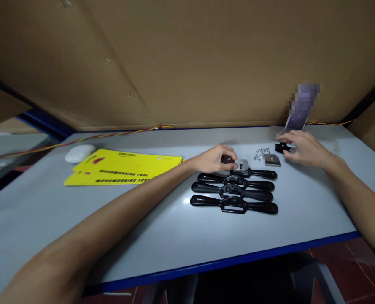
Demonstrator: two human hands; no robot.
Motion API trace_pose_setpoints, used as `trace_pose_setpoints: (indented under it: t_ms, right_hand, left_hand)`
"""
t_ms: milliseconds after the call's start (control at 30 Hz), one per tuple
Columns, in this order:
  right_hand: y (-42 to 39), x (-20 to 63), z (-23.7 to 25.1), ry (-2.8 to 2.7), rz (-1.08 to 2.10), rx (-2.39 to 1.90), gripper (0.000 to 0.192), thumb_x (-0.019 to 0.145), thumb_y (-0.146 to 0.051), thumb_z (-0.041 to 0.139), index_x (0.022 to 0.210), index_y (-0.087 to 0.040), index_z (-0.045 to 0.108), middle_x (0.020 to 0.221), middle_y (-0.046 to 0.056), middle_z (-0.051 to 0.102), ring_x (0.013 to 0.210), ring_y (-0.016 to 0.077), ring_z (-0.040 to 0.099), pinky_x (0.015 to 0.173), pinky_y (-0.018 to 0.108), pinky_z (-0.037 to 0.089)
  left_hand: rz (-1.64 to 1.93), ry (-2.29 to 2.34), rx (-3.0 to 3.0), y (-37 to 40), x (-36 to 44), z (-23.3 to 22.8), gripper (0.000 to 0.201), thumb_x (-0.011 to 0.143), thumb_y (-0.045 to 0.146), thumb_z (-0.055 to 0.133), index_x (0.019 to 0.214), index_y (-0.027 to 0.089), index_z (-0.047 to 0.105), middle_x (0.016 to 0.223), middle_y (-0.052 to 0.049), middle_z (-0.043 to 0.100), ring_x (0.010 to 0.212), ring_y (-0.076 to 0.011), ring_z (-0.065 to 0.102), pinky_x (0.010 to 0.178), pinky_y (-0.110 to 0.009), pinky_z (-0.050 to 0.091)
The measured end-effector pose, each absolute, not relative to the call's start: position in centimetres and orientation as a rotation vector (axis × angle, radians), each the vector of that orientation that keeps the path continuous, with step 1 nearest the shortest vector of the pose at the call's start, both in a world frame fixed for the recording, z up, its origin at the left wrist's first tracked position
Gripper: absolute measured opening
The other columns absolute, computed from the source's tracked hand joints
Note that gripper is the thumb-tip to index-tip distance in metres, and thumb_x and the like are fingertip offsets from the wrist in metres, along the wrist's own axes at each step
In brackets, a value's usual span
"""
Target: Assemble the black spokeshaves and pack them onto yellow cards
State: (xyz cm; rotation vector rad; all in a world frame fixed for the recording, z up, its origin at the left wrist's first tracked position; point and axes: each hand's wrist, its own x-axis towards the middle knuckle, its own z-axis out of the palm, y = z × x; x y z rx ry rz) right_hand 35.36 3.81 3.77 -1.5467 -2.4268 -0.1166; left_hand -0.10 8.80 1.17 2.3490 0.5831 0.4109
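Note:
Several black spokeshave bodies (234, 204) lie in a row, one behind another, on the grey table. At the farthest one, my left hand (217, 159) pinches a flat silver blade (242, 166) with a slot in it, over the middle of the body. My right hand (306, 147) has its thumb and fingertips around small black caps (282, 147) at the back right; whether one is lifted I cannot tell. Between the hands sit another slotted blade (272, 160), possibly a stack, and several silver thumbscrews (261, 153).
Yellow printed cards (133, 164) overlap on the left, beside a white rounded object (79, 153). A purple, partly blurred packet (303, 107) leans at the back right near clear plastic (276, 131). A cable (111, 136) runs along the back, below a cardboard wall (206, 63).

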Motion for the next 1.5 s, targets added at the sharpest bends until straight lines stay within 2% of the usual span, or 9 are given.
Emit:
trace_pose_setpoints:
  t_ms: [200, 500, 633, 767, 900, 1033, 1200, 1367, 1500]
  right_hand:
    - [1.7, 29.9, 4.3, -2.309, -0.085, -1.218, 0.024, 0.092, -0.025, 0.061, 0.115, -0.023, 0.07, 0.111, 0.011, 0.075, 0.098, 0.028, 0.07, 0.088, 0.042, 0.052]
    - [0.3, 24.6, 2.9, -2.45, -0.099, -1.052, 0.023, 0.103, -0.026, 0.058, 0.121, -0.02, 0.07, 0.118, 0.012, 0.076, 0.105, 0.0276, 0.067, 0.09, 0.041, 0.049]
    - [0.5, 26.1, 3.0, -2.353, -0.043, -1.161, 0.019, 0.101, -0.025, 0.056, 0.108, -0.021, 0.073, 0.111, 0.011, 0.077, 0.099, 0.0261, 0.069, 0.087, 0.04, 0.05]
    - [0.3, 26.6, 3.2, -2.259, -0.058, -1.287, 0.018, 0.092, -0.032, 0.063, 0.098, -0.02, 0.075, 0.099, 0.01, 0.077, 0.088, 0.0262, 0.067, 0.08, 0.039, 0.047]
    - [-0.3, 26.0, 3.9, -2.363, 0.078, -1.292, 0.022, 0.094, -0.033, 0.058, 0.096, -0.019, 0.075, 0.09, 0.008, 0.075, 0.081, 0.0223, 0.062, 0.075, 0.035, 0.041]
    - [-0.5, 25.2, 5.0, -2.687, 0.401, -1.278, 0.019, 0.097, -0.027, 0.058, 0.093, -0.019, 0.075, 0.084, 0.004, 0.072, 0.073, 0.0172, 0.057, 0.071, 0.032, 0.036]
    - [0.5, 23.6, 6.5, -2.786, 0.583, -1.389, 0.019, 0.096, -0.031, 0.064, 0.107, -0.02, 0.076, 0.072, 0.0, 0.066, 0.063, 0.0157, 0.051, 0.068, 0.031, 0.034]
    - [2.0, 22.0, 8.2, -2.951, 0.622, -1.418, 0.023, 0.092, -0.029, 0.068, 0.112, -0.021, 0.076, 0.079, 0.003, 0.068, 0.081, 0.0218, 0.058, 0.077, 0.034, 0.038]
    - [3.0, 21.3, 9.0, -3.011, 0.815, -1.501, 0.032, 0.085, -0.026, 0.069, 0.117, -0.022, 0.072, 0.08, 0.002, 0.067, 0.076, 0.0211, 0.06, 0.065, 0.032, 0.035]
  left_hand:
    - [0.419, 0.696, 2.268, 8.7, 0.2, 0.7, 0.037, 0.091, 0.048, 0.062, 0.092, 0.014, 0.075, 0.086, -0.008, 0.072, 0.075, -0.0174, 0.059, 0.07, -0.032, 0.047]
    - [0.483, 0.689, 2.227, 9.0, 0.1, 0.9, 0.042, 0.099, 0.046, 0.047, 0.081, 0.015, 0.068, 0.078, -0.003, 0.064, 0.076, -0.0163, 0.056, 0.076, -0.03, 0.047]
    - [0.452, 0.683, 2.222, 8.6, 0.1, 0.8, 0.04, 0.095, 0.049, 0.059, 0.098, 0.013, 0.075, 0.086, -0.004, 0.069, 0.075, -0.0151, 0.056, 0.071, -0.028, 0.045]
    - [0.459, 0.705, 2.22, 8.4, 0.2, 0.6, 0.045, 0.087, 0.051, 0.072, 0.112, 0.013, 0.076, 0.077, 0.0, 0.064, 0.067, -0.0126, 0.053, 0.065, -0.026, 0.042]
    - [0.468, 0.693, 2.234, 8.5, 0.2, 0.5, 0.04, 0.086, 0.048, 0.072, 0.105, 0.013, 0.077, 0.075, -0.001, 0.065, 0.068, -0.0135, 0.055, 0.064, -0.027, 0.043]
    - [0.468, 0.683, 2.242, 8.6, 0.3, 0.5, 0.035, 0.087, 0.045, 0.07, 0.101, 0.013, 0.077, 0.075, -0.003, 0.067, 0.068, -0.0142, 0.057, 0.064, -0.027, 0.044]
    - [0.486, 0.683, 2.235, 8.6, 0.4, 0.3, 0.036, 0.086, 0.044, 0.07, 0.102, 0.013, 0.078, 0.073, -0.002, 0.066, 0.067, -0.0146, 0.057, 0.064, -0.028, 0.044]
    - [0.484, 0.647, 2.236, 8.5, 0.4, 0.5, 0.038, 0.09, 0.045, 0.065, 0.104, 0.012, 0.077, 0.074, -0.002, 0.067, 0.066, -0.0138, 0.054, 0.064, -0.027, 0.043]
    - [0.48, 0.629, 2.242, 8.6, 0.3, 0.5, 0.036, 0.093, 0.043, 0.061, 0.105, 0.012, 0.076, 0.075, -0.003, 0.068, 0.067, -0.0144, 0.056, 0.065, -0.028, 0.044]
